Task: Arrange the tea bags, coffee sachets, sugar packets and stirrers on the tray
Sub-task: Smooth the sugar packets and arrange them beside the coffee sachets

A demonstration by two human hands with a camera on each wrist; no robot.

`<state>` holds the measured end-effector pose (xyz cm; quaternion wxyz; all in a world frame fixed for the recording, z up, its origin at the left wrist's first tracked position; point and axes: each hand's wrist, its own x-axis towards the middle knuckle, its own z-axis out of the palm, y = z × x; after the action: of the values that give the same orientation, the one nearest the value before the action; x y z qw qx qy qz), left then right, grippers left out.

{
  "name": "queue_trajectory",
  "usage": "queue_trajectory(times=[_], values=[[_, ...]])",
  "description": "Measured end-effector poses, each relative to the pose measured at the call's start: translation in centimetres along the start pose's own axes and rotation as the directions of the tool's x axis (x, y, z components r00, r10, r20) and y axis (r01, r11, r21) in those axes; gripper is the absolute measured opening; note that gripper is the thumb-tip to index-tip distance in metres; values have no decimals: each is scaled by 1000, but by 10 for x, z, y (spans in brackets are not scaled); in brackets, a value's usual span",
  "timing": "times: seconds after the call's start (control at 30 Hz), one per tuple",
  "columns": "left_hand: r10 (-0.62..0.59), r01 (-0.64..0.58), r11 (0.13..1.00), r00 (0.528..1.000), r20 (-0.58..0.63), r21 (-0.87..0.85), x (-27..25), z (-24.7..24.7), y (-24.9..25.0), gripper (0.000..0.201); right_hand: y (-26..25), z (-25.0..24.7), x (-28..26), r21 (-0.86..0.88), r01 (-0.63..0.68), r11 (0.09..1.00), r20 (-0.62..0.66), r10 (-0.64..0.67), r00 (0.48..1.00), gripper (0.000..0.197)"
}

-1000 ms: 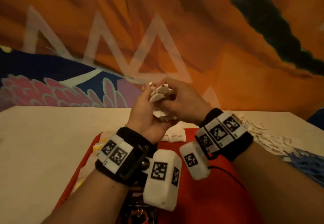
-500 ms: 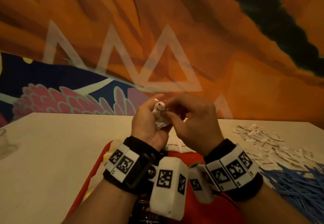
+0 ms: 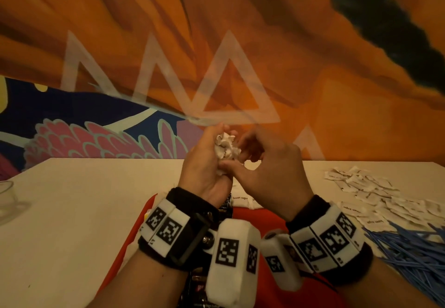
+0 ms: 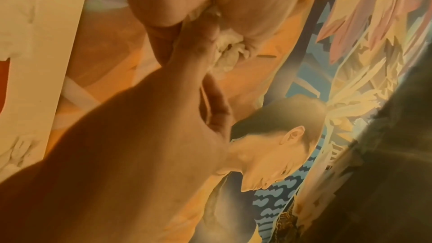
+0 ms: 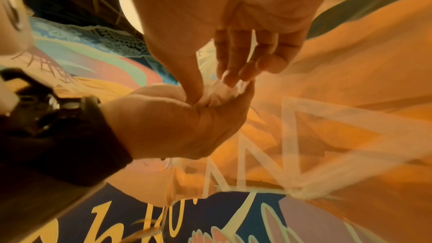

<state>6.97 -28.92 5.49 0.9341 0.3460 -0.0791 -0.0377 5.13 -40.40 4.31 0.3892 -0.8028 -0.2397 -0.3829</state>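
1. White crumpled paper, a handful of small sugar packets, sits bunched in the left hand, whose fingers are curled round it above the far end of the tray.
2. The right hand meets it from the side: its thumb lies under the bunch and its fingertips reach into the paper. They appear to pick at one packet, though whether they actually pinch it cannot be told.
3. Just below the hands, flat white sachets printed "brown sugar" lie on the red plastic tray; dark sachets beside them are mostly hidden by the left wrist.
4. Further out on the pale tabletop, to the right and off the tray, lie a loose spread of white paper packets and, nearer the person, a heap of thin blue plastic stirrers.
5. A clear glass cup stands at the left edge.
6. Judged from this, the task is partway: some sachets are on the tray, while the held bunch, the many loose packets and all the stirrers in view remain to be placed. Much of the tray is hidden by the arms, so the count stays uncertain.
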Motion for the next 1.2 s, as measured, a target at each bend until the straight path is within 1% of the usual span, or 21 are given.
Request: queue_trajectory(times=[0.1,0.2,0.27,0.37,0.47,0.5,0.53,0.57,0.6,0.67,0.7,0.77,0.8,0.83,0.9,0.93,1.0,1.07,1.1,1.17,1.2], values=[[12,-12,995,1000,-2,-97,1,3,1,4,0,2,0,88,-51,995,2,51,999,29],[26,-28,995,1000,-17,-100,-1,4,1,5,-1,7,-3,178,-53,983,-21,58,998,21],[29,-33,996,999,-44,-87,-3,6,3,5,-3,8,-4,295,-118,948,20,117,993,16],[23,-33,993,996,-86,-118,-4,7,9,17,-4,5,-1,496,-242,834,109,217,970,17],[73,-84,988,994,-86,-131,-3,1,18,16,-4,-1,4,671,-359,648,185,323,928,19],[104,-114,986,991,-88,-122,-2,-3,21,23,-3,-3,5,706,-387,593,198,360,912,19],[129,-138,987,986,-103,-84,0,-7,22,33,-2,-5,7,731,-409,546,210,391,896,19],[142,-145,989,983,-114,-14,1,-11,24,37,0,-7,8,747,-425,511,220,413,884,19],[146,-137,987,983,-108,86,1,-13,25,34,1,-9,9,751,-435,496,228,424,876,19],[116,-94,948,992,-55,305,-2,-14,27,18,5,-12,10,725,-445,525,235,420,877,20],[74,-63,920,997,-13,386,-4,-14,28,22,7,-13,10,702,-445,556,233,411,881,21],[-41,1,845,997,62,535,-5,-17,31,49,11,-13,10,649,-435,624,224,390,893,23],[-88,12,787,992,92,616,-7,-17,31,56,12,-14,10,622,-427,656,222,375,900,25],[-119,3,722,986,120,692,-8,-17,31,56,13,-15,10,598,-418,684,226,356,907,26],[-110,-41,626,984,140,779,-9,-17,30,46,12,-16,9,581,-403,707,236,327,915,27],[-73,-64,619,988,138,783,-9,-16,29,42,12,-16,9,600,-395,696,222,329,918,26],[-1,-96,662,992,129,743,-8,-15,27,35,12,-13,10,657,-371,657,151,368,918,23],[44,-121,742,990,132,660,-8,-11,25,29,13,-10,11,715,-362,598,98,427,899,19],[59,-126,779,990,129,614,-8,-10,24,27,14,-10,11,737,-375,562,112,446,888,21],[83,-133,824,990,115,550,-8,-8,22,27,14,-12,11,739,-436,514,212,437,874,35],[91,-135,836,990,108,532,-8,-8,21,26,13,-13,11,732,-463,501,262,420,869,36]])
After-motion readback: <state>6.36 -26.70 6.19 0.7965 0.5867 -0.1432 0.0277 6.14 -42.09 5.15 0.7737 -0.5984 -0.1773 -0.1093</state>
